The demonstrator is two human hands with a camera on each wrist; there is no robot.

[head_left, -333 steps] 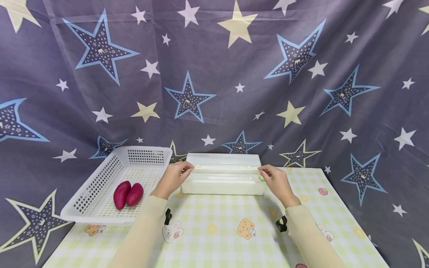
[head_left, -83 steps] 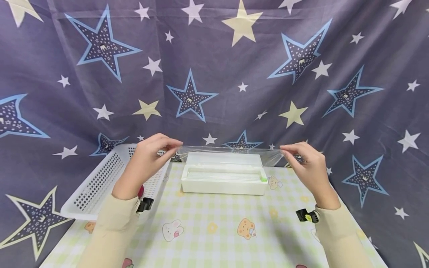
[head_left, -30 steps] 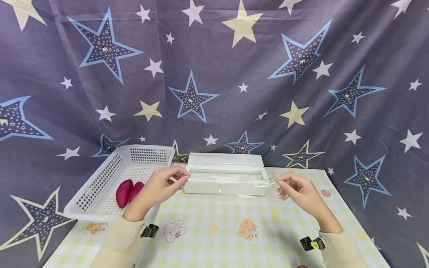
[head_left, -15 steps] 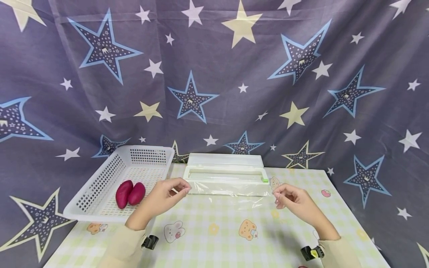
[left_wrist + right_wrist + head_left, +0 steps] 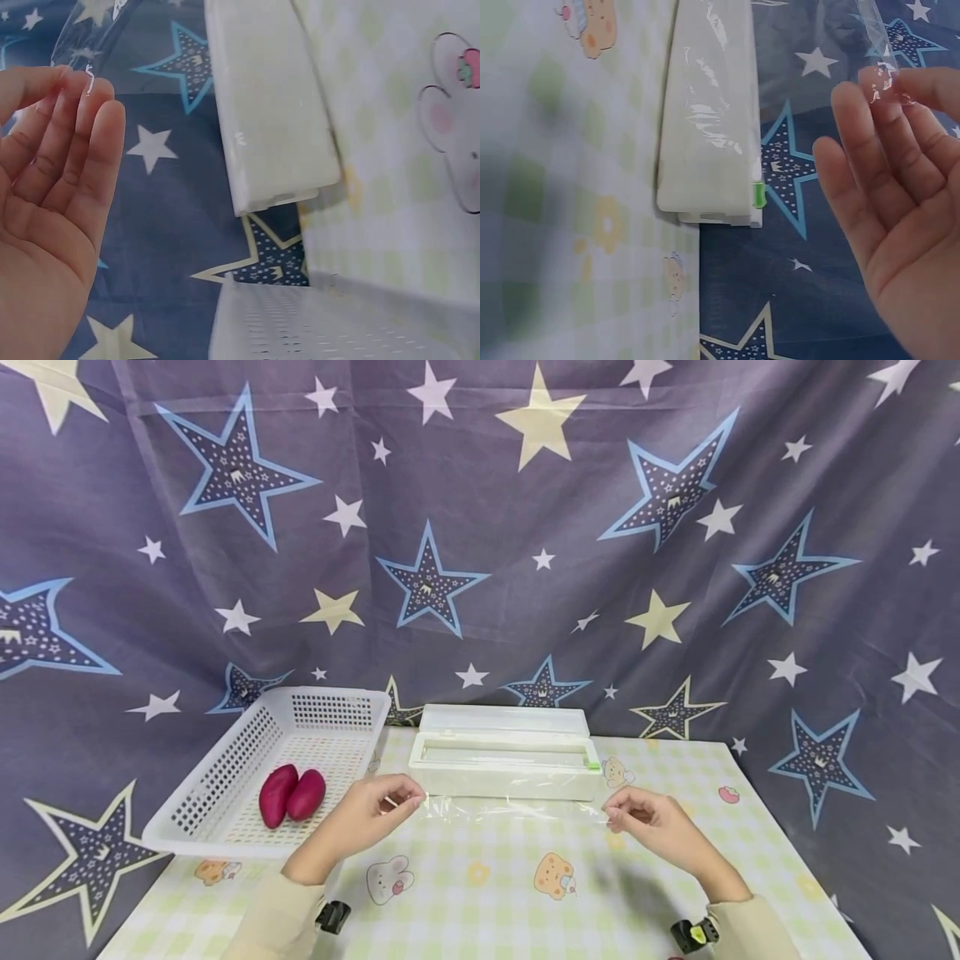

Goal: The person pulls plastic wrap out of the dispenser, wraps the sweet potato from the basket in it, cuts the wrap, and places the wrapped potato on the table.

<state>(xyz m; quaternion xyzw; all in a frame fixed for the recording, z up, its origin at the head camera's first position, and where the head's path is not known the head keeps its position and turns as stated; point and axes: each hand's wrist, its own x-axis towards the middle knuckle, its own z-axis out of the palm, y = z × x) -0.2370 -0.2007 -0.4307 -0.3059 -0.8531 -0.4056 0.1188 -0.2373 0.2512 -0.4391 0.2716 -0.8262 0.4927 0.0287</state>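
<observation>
A clear sheet of cling film (image 5: 510,808) stretches between my two hands, just in front of a white cling film box (image 5: 502,783) with its lid raised. Thumb and fingertips of my left hand (image 5: 371,818) pinch the film's left corner. My right hand (image 5: 660,831) pinches the opposite corner. In the left wrist view, film rises from the fingertips of the left hand (image 5: 56,195). The right wrist view has the film caught at the thumb and forefinger of the right hand (image 5: 904,187). Whether the film still joins the roll is hard to tell.
At the left stands a white perforated plastic basket (image 5: 202,777) holding two purple-red sweet potatoes (image 5: 277,795). A green tab (image 5: 593,766) sits at the box's right end. Below lies a checked tablecloth (image 5: 480,918); behind hangs a star-patterned curtain (image 5: 480,485).
Both hands began at the box, then lifted the film high above it. Since then they have come down and toward me, bringing the film in front of the box. The basket stays put.
</observation>
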